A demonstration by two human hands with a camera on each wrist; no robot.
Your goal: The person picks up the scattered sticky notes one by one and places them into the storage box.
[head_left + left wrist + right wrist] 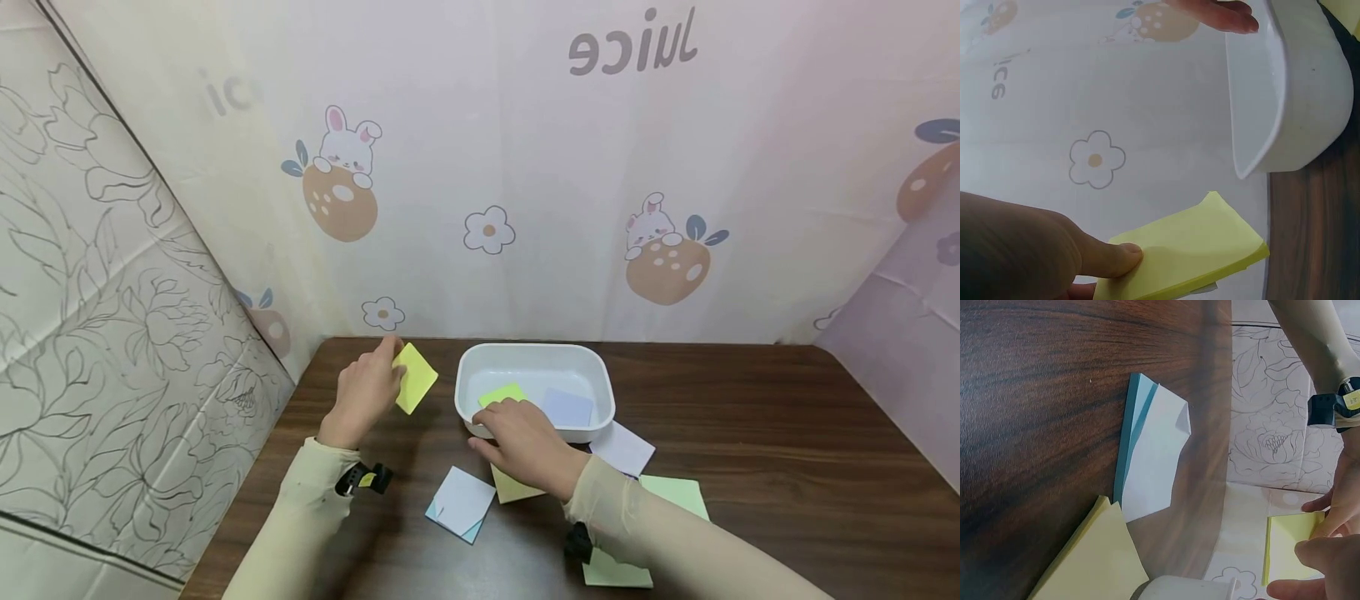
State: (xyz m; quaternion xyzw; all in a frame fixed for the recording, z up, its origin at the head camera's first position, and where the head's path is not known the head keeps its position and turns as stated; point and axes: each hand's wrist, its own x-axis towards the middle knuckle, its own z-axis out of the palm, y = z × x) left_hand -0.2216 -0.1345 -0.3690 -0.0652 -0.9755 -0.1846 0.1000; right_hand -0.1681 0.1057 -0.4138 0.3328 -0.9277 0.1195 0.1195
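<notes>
My left hand [367, 385] pinches a pad of yellow sticky notes [416, 379] above the table's back left part, left of a white tub. The left wrist view shows the thumb flat on the pad's face [1185, 250]. My right hand [528, 446] reaches over the near rim of the white tub [536, 352], its fingers loosely bent with nothing between them. Inside the tub lie a lime green note [504, 393] and a lilac note [567, 407]. The right hand and forearm partly hide a pale yellow pad [513, 487] in front of the tub.
White paper on a light blue pad [463, 500] lies front left of the tub. A white-lilac note [622, 448] sits at its right front corner. Pale green paper [678, 493] lies under the right forearm. A patterned curtain [420, 167] stands behind the dark wooden table [750, 417].
</notes>
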